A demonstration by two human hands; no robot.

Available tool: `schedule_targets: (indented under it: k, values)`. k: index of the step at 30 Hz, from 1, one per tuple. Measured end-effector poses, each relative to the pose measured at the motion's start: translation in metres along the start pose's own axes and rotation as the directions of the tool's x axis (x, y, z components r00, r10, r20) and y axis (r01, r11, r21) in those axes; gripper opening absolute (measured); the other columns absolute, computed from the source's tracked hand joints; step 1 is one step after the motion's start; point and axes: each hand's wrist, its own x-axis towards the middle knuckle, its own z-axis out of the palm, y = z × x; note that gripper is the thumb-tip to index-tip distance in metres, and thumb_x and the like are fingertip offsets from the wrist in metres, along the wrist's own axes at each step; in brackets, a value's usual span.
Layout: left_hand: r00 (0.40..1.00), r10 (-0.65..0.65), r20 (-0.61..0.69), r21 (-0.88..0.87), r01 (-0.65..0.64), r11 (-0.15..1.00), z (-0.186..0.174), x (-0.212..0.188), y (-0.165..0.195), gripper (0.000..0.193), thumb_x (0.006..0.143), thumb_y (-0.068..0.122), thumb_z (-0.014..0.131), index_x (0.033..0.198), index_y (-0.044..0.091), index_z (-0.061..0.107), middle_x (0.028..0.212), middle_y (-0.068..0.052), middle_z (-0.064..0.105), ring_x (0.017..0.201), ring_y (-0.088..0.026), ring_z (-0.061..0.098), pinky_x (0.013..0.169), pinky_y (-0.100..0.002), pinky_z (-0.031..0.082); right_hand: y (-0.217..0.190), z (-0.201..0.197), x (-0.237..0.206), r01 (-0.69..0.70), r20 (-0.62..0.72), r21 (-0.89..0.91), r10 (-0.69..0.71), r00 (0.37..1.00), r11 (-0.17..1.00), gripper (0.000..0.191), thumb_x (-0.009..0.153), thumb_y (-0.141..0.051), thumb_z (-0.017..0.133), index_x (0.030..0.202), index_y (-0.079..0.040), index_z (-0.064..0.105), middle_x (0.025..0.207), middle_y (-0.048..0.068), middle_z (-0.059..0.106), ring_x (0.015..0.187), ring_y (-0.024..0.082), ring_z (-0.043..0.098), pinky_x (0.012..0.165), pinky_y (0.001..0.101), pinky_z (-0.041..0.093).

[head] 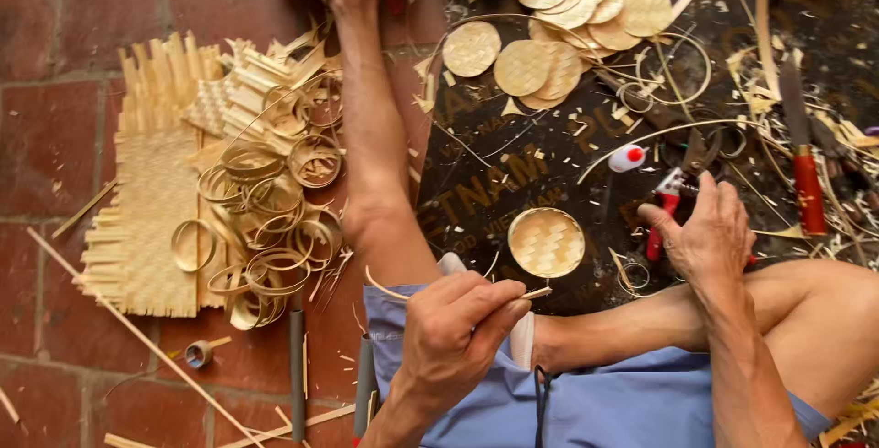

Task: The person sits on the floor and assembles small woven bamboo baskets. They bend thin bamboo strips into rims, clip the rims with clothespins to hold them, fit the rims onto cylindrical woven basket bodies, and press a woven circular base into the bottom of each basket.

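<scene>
1. At the left, loose bamboo rings (265,228) on the floor could scatter if the leg shifts.
2. Left hand (458,329), grip clenched on a thin strip (403,292); the round woven disc (547,242) just beyond could snap off.
3. Right hand (705,233) grasps red-handled pliers (664,205); they might pinch skin.

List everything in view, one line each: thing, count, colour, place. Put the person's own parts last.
round woven disc in a hoop: one, straw yellow, by the left hand's fingertips
bamboo strip: one, pale, pinched in the left hand
pliers: one, red handles, under the right hand
loose woven discs: about a dozen, straw yellow, top centre
bamboo rings: many, pale yellow, heaped at left
woven mat: one, straw yellow, under the rings
knife: one, red handle, right
small bottle: one, white with red cap, centre right
dark sheet: one, black, under the discs
brick floor: red, left
shorts: blue, bottom
left hand: lower centre
right hand: on the pliers
</scene>
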Motion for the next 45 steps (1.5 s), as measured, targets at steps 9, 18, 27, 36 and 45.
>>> schedule_targets:
  k: [9, 18, 27, 36, 45]
  values:
    - [0.990, -0.130, -0.051, -0.001, 0.130, 0.991, -0.017, 0.014, -0.014, 0.009, 0.089, 0.014, 0.080, 0.093, 0.007, 0.077, 0.074, -0.006, 0.068, 0.067, -0.022, 0.063, 0.063, -0.035, 0.049, 0.063, 0.046, 0.024, -0.292, 0.236, 0.379, 0.214, 0.948, 0.878, 0.071, 0.078, -0.019, 0.085, 0.137, 0.004, 0.053, 0.118, 0.023, 0.067, 0.110, 0.041, 0.068, 0.095, 0.0556, 0.055]
    - [0.981, -0.193, -0.016, -0.070, 0.191, 0.979, -0.021, 0.006, -0.028, 0.009, 0.091, 0.014, 0.079, 0.094, 0.006, 0.076, 0.077, -0.005, 0.070, 0.064, -0.019, 0.065, 0.062, -0.033, 0.050, -0.009, -0.064, -0.085, -0.459, 0.445, 0.882, -0.137, 0.885, -0.103, 0.063, 0.085, 0.011, 0.054, 0.147, 0.001, 0.050, 0.118, 0.020, 0.061, 0.112, 0.031, 0.065, 0.104, 0.0474, 0.054]
    - [0.992, -0.052, -0.116, 0.013, 0.054, 0.998, -0.022, -0.005, -0.029, 0.011, 0.091, 0.013, 0.082, 0.096, 0.008, 0.073, 0.078, -0.004, 0.070, 0.066, -0.019, 0.063, 0.063, -0.035, 0.047, -0.127, -0.111, -0.073, 0.235, 0.113, 0.791, -0.514, 0.850, 0.564, 0.065, 0.077, -0.009, 0.075, 0.136, 0.005, 0.052, 0.112, 0.021, 0.068, 0.100, 0.031, 0.072, 0.085, 0.0397, 0.056]
    - [0.989, 0.028, -0.147, 0.082, -0.016, 0.997, -0.033, -0.011, -0.038, 0.015, 0.086, 0.010, 0.083, 0.096, 0.008, 0.071, 0.081, -0.003, 0.070, 0.071, -0.020, 0.066, 0.066, -0.035, 0.047, -0.154, -0.112, -0.071, 0.411, 0.043, 0.647, -0.568, 0.822, 0.643, 0.072, 0.070, -0.012, 0.079, 0.135, 0.005, 0.052, 0.111, 0.024, 0.067, 0.091, 0.037, 0.071, 0.073, 0.0444, 0.056]
    - [0.980, 0.035, -0.194, 0.099, -0.016, 0.995, -0.036, -0.015, -0.044, 0.013, 0.077, 0.010, 0.077, 0.084, 0.009, 0.066, 0.072, -0.002, 0.062, 0.065, -0.019, 0.059, 0.064, -0.035, 0.041, -0.164, -0.108, -0.069, 0.470, -0.023, 0.657, -0.607, 0.794, 0.589, 0.062, 0.070, -0.012, 0.079, 0.124, 0.004, 0.054, 0.106, 0.022, 0.069, 0.091, 0.038, 0.070, 0.075, 0.0462, 0.056]
